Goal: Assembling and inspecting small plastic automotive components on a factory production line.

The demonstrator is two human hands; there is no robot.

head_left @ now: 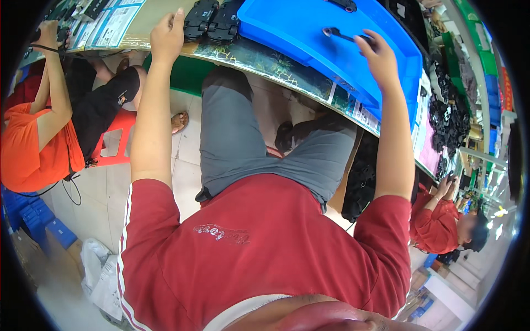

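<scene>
The right hand [380,55] is inside the blue tray [309,33], fingers pinched around a thin black part [339,35] that sticks out to its left, lifted just off the tray floor. The left hand [167,34] rests on the table edge [265,60], fingers loosely curled and holding nothing, with two black cases [212,21] just to its right. This looks like a pick-up step; bringing the part across to the cases would need a steady pinch.
</scene>
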